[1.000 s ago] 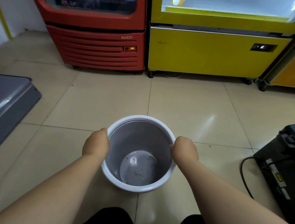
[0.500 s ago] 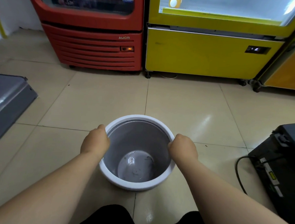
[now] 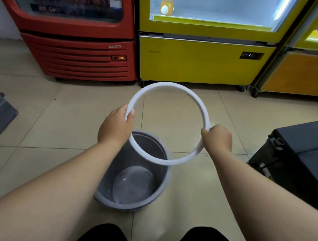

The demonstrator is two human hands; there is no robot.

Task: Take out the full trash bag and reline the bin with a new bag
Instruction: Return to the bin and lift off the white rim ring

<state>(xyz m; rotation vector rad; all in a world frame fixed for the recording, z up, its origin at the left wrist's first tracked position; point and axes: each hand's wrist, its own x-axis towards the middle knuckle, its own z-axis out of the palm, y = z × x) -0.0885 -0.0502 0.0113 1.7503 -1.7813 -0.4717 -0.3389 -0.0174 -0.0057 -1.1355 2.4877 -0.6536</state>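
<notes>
- Head view: the grey bin [image 3: 134, 174] stands on the tiled floor [image 3: 44, 133] just in front of the person's knees, and everything below is placed from it.
- The bin holds no bag; its bare bottom shows, with what may be a little wet or residue there, though the glare makes that hard to tell.
- The white ring [image 3: 203, 111] that clamps a liner is off the bin, held in the air above and slightly beyond the bin's far edge, tilted toward the camera.
- The left hand [image 3: 116, 125] grips the ring's left side, thumb over the band; the right hand [image 3: 217, 137] is clenched on its right side.
- Done, as I judge it: the full bag is out of the bin, and the ring is free.
- Left: fetch a new bag, spread it inside the bin, fold its mouth over the edge, and press the ring back down to pin it.
- No new bag and no full bag is in sight anywhere around the bin.
- Beyond the bin stand a red cooler [image 3: 76, 44] and a yellow cooler [image 3: 202, 60]; to the bin's right sits a black case [image 3: 299, 153].
</notes>
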